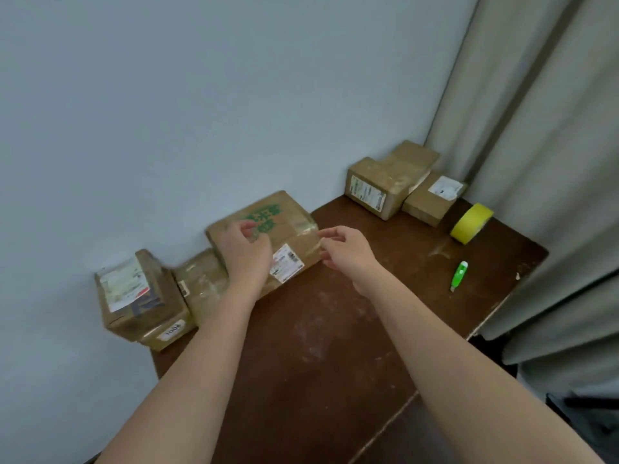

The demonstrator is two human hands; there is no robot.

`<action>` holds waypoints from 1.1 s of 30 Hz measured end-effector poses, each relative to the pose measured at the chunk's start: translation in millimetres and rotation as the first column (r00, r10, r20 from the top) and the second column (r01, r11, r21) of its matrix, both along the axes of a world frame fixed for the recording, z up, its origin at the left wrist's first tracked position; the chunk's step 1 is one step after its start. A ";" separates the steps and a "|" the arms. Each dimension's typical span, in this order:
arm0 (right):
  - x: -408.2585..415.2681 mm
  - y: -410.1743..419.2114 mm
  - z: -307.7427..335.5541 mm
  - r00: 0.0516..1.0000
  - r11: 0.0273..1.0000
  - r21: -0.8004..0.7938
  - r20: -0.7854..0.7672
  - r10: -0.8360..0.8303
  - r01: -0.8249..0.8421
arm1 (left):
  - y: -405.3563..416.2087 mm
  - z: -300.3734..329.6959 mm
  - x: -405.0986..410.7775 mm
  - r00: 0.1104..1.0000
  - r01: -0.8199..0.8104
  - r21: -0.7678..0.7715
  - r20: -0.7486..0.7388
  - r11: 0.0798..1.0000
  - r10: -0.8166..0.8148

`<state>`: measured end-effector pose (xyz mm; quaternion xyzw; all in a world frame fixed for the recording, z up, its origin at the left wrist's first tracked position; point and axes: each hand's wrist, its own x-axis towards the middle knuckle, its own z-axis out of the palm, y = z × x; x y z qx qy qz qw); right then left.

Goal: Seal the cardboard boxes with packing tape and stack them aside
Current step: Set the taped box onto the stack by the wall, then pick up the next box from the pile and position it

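Two bare forearms reach across a dark brown table (pixel 335 346) toward a cardboard box (pixel 268 229) that sits against the pale wall, beside 2 smaller boxes (pixel 144 296) on its left. The left hand (pixel 246 247) rests on the box top with fingers curled, seemingly pinching something small, though blur hides what. The right hand (pixel 346 249) hovers just off the box's right end, fingers loosely bent and holding nothing. To set it aside well, grip both ends evenly and keep it level. The box is tan, shiny with clear tape, printed with green characters, with a white label on its front. A yellow tape roll (pixel 471 224) and green cutter (pixel 459 275) lie well to the right, near 3 more boxes (pixel 395 185).
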<state>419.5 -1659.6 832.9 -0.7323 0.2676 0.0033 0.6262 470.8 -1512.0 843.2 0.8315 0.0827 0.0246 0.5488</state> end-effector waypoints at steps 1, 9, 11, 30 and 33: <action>-13.7 -33.6 3.2 1.000 1.000 -0.021 -0.009 -0.017 0.017 | -32.5 1.3 -5.1 1.000 0.021 -0.010 -0.022 1.000 -0.021; -97.0 -280.3 14.4 0.953 0.947 -0.105 0.000 -0.304 0.302 | -271.7 7.2 -31.1 0.944 0.310 -0.066 -0.101 0.949 -0.315; -102.7 -318.8 11.1 0.939 0.935 -0.086 0.001 -0.345 0.343 | -314.2 2.6 -28.5 0.927 0.348 -0.081 -0.117 0.934 -0.356; 104.8 -534.2 -9.6 0.990 0.992 -0.054 -0.082 -0.115 0.111 | -523.1 -57.0 158.5 0.962 -0.096 0.039 -0.255 0.995 0.103; 147.1 -534.3 -17.2 0.994 0.999 -0.042 -0.112 0.008 -0.012 | -507.4 -66.8 182.8 0.940 -0.210 0.185 -0.234 0.960 0.250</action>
